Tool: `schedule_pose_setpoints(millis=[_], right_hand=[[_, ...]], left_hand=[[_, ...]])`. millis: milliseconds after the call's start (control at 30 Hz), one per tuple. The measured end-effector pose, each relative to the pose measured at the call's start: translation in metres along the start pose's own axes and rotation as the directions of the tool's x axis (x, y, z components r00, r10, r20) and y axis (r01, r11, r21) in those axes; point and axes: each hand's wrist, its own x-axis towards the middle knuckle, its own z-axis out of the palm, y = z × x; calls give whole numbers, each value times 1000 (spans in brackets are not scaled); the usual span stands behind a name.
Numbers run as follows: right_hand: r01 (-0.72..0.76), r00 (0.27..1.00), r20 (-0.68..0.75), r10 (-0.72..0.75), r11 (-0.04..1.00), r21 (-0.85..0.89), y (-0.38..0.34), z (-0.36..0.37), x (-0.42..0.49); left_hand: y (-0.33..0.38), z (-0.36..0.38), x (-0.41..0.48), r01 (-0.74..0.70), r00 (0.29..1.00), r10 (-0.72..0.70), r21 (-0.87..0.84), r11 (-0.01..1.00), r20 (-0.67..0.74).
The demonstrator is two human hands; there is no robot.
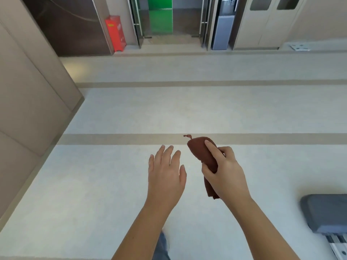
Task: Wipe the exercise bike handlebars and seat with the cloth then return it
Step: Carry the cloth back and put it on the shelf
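Observation:
My right hand (224,169) grips a folded brown cloth (201,150), held in the air above the pale floor, with a small loop sticking out of its top end. My left hand (166,170) hovers just left of the cloth, palm down, fingers spread, holding nothing and not touching it. A grey padded seat (323,212) on a metal frame shows at the right edge, below and to the right of my right hand. No handlebars are in view.
A beige wall panel (28,109) runs along the left. Far ahead stand a red cabinet (115,32), glass doors with a green panel (160,15), a water dispenser (224,25) and twin waste bins (270,21). Pale floor (169,109) with tan stripes lies between.

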Motion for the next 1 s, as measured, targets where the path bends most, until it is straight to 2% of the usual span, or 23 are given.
schedule_pose_setpoints(millis=[133,300,500,767,1000], right_hand=[[-42,997,-70,41,999,-9,-3,29,78],[-76,997,-29,75,997,-32,-33,67,185],[-107,988,-111,103,994,-29,-43,97,286],[-157,977,-140,161,987,39,-14,121,403],[-212,951,-222,216,976,44,62,101,544]], left_hand=[[-35,29,79,-30,999,31,-56,998,19],[-93,36,182,-35,999,37,-65,997,20],[-131,59,286,-66,996,70,-68,996,61],[-138,120,401,-137,982,147,-92,986,119],[-91,197,555,-252,951,270,-132,959,148]])
